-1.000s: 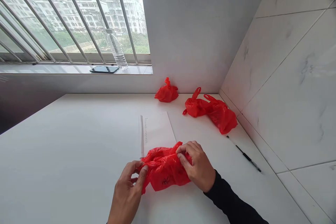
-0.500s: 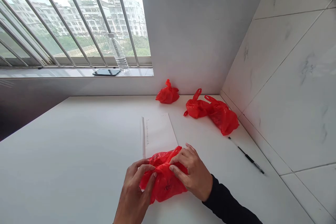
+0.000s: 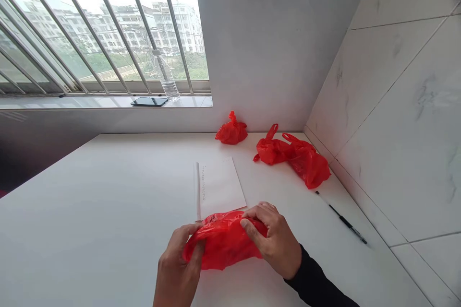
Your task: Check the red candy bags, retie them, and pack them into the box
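Observation:
Between my hands is a red plastic bag (image 3: 226,244), low over the near part of the white table. My left hand (image 3: 180,259) grips its left end, the thumb in front and the fingers partly hidden behind the film. At the right end, my right hand (image 3: 272,237) pinches the bag's upper edge between thumb and fingers. The bag is stretched sideways, and I cannot make out what is inside. Just behind it lies an open notebook (image 3: 220,184) with a column of small marks on its page; the bag covers the near edge.
Red bags stand at the back: one knotted bag (image 3: 232,132) by the wall and a pair (image 3: 306,163) near the tiled corner. A pen (image 3: 347,223) lies at the right, its cap end apart. A phone (image 3: 149,101) and a water bottle (image 3: 166,76) are on the windowsill.
My hands have moved apart, pulling the bag's gathered top wider and smoother. The left hand has shifted left, the right hand a little right. The view has tilted slightly.

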`<act>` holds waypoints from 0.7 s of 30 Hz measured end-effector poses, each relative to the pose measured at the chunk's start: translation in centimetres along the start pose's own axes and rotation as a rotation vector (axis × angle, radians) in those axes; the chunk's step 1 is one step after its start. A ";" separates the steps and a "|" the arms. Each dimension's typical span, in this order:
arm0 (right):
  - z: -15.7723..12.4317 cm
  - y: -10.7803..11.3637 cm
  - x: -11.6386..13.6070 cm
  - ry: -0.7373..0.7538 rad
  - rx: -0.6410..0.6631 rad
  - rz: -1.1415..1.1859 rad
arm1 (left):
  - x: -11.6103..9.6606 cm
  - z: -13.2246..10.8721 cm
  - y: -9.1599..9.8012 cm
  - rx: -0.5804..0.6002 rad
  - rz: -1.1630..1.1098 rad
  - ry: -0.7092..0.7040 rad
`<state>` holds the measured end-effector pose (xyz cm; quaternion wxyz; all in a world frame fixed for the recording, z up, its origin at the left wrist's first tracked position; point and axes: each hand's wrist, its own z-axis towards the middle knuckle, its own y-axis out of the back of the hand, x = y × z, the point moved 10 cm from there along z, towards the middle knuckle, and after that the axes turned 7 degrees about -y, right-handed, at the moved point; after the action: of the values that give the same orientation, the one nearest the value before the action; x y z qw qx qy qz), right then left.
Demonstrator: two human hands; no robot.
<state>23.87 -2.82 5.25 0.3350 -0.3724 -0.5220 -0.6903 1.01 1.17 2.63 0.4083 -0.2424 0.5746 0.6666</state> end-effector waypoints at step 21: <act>-1.8 2.9 0.3 -0.058 -0.169 0.105 | -2.2 -0.8 4.5 -0.154 -0.214 0.257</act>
<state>25.88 -5.26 6.55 0.3226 -0.4460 -0.4511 -0.7025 -1.55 -0.23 6.77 0.3801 -0.4159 0.5403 0.6250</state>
